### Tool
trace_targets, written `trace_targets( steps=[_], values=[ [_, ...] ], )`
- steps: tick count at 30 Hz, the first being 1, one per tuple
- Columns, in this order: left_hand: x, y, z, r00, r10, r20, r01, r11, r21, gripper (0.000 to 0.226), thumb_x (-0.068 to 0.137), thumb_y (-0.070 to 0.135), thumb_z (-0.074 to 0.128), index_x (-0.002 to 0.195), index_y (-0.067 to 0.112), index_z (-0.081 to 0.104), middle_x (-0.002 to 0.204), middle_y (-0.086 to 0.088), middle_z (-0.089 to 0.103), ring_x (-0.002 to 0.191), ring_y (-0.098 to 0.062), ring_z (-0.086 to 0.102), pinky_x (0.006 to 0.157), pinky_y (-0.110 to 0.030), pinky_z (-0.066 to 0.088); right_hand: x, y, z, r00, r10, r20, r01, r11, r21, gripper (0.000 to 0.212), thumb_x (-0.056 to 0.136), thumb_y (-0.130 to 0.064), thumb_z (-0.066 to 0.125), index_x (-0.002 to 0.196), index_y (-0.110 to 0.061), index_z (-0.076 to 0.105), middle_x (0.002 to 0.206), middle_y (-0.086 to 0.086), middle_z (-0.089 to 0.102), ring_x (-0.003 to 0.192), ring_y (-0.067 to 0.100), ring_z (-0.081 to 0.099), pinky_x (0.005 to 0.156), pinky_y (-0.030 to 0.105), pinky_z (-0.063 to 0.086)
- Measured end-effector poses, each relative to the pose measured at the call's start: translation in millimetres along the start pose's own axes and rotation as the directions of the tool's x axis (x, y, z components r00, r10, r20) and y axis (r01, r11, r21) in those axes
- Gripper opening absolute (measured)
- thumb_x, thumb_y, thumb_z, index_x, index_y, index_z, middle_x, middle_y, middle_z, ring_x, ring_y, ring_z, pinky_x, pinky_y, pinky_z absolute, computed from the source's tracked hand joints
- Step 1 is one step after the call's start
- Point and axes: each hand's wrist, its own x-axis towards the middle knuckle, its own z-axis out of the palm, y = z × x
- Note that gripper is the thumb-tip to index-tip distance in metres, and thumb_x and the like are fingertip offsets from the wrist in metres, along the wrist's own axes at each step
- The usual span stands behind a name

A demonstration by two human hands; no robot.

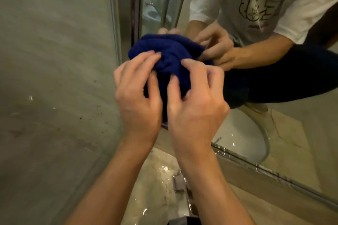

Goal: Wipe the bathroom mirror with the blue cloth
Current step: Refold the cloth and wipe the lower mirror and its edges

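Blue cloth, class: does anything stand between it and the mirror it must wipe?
Nothing visible does. Both the left hand and right hand grip the bunched blue cloth right at the mirror, whose glass shows their reflection.

Grey tiled wall (54, 60), wet marble counter (157, 179), chrome faucet (180, 182), dim warm light

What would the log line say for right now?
left hand: grips cloth | right hand: grips cloth | cloth: bunched, near mirror | wiping: not seen
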Motion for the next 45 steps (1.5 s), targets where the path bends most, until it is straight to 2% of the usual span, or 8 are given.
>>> trace_targets(
  steps=[9,16,22,27,37,39,41,45],
  values=[
    [-37.8,-12.0,15.2,0.959,-0.272,0.084,0.278,0.958,-0.072,0.027,0.087,-0.009,0.062,0.108,0.005,0.071,0.113,0.0,0.061,0.107,-0.017,0.06,0.099,-0.024,0.045,-21.1,27.0,9.0,0.973,0.056,0.222,-0.016,0.984,-0.175,0.01,0.084,-0.02,0.071,0.093,-0.016,0.068,0.092,0.005,0.06,0.062,0.014,0.056,0.049,0.024,0.047],
    [-86.8,19.6,-12.3,0.748,-0.546,0.377,0.615,0.784,-0.084,0.045,0.084,0.0,0.071,0.121,0.024,0.061,0.118,0.011,0.053,0.108,0.005,0.054,0.09,-0.003,0.039,-49.4,65.9,-52.5,0.886,0.141,0.442,-0.03,0.968,-0.249,0.025,0.079,-0.032,0.063,0.103,-0.027,0.059,0.095,-0.005,0.058,0.065,0.013,0.06,0.052,0.025,0.045],
    [-70.9,56.6,-11.8,0.443,-0.74,0.507,0.881,0.464,-0.092,0.067,0.078,0.017,0.081,0.133,0.031,0.046,0.111,0.003,0.064,0.098,-0.008,0.065,0.08,-0.026,0.053,-34.6,74.7,-82.7,0.913,0.162,0.375,-0.054,0.958,-0.283,0.046,0.08,-0.037,0.052,0.124,-0.023,0.053,0.105,-0.001,0.058,0.073,0.017,0.059,0.056,0.029,0.047],
    [-50.7,70.9,-12.5,0.23,-0.607,0.761,0.973,0.14,-0.183,0.083,0.067,0.016,0.08,0.142,0.023,0.044,0.114,-0.007,0.072,0.1,-0.019,0.071,0.081,-0.034,0.054,-24.8,82.8,-98.7,0.909,0.241,0.34,-0.189,0.966,-0.179,0.039,0.082,-0.034,0.053,0.119,-0.025,0.057,0.104,-0.007,0.053,0.066,0.011,0.054,0.061,0.03,0.048],
    [-69.3,112.8,-8.1,0.245,-0.634,0.734,0.965,0.091,-0.244,0.015,0.087,0.019,0.063,0.094,0.006,0.064,0.075,-0.005,0.071,0.067,-0.01,0.068,0.055,-0.019,0.053,-57.1,105.0,-151.4,0.787,0.456,0.415,-0.517,0.855,0.041,0.037,0.07,-0.024,0.068,0.103,-0.038,0.058,0.098,-0.016,0.059,0.097,0.011,0.055,0.083,0.03,0.047],
    [-73.0,116.7,-7.2,0.209,-0.616,0.76,0.968,0.019,-0.251,0.009,0.086,0.015,0.062,0.092,0.009,0.062,0.078,-0.007,0.071,0.068,-0.012,0.069,0.055,-0.022,0.055,-68.9,108.4,-162.5,0.705,0.555,0.442,-0.666,0.731,0.145,0.043,0.068,-0.028,0.074,0.107,-0.037,0.059,0.107,-0.015,0.06,0.106,0.011,0.056,0.089,0.025,0.046],
    [-73.3,119.6,-6.3,0.19,-0.573,0.797,0.965,-0.042,-0.261,0.01,0.082,0.016,0.061,0.09,0.011,0.059,0.078,-0.007,0.07,0.066,-0.012,0.068,0.055,-0.022,0.055,-74.4,105.4,-167.3,0.458,0.699,0.55,-0.886,0.31,0.344,0.064,0.063,-0.035,0.083,0.121,-0.031,0.056,0.122,-0.005,0.062,0.112,0.01,0.06,0.087,0.024,0.051],
    [-67.3,121.6,-6.3,0.195,-0.51,0.838,0.954,-0.102,-0.283,0.019,0.085,0.013,0.056,0.104,0.014,0.059,0.079,-0.005,0.069,0.069,-0.011,0.067,0.059,-0.021,0.056,-72.9,109.9,-166.3,0.03,0.624,0.781,-0.803,-0.45,0.39,0.064,0.088,-0.051,0.058,0.131,-0.005,0.054,0.122,0.017,0.066,0.116,0.032,0.062,0.094,0.043,0.051]
  ],
)
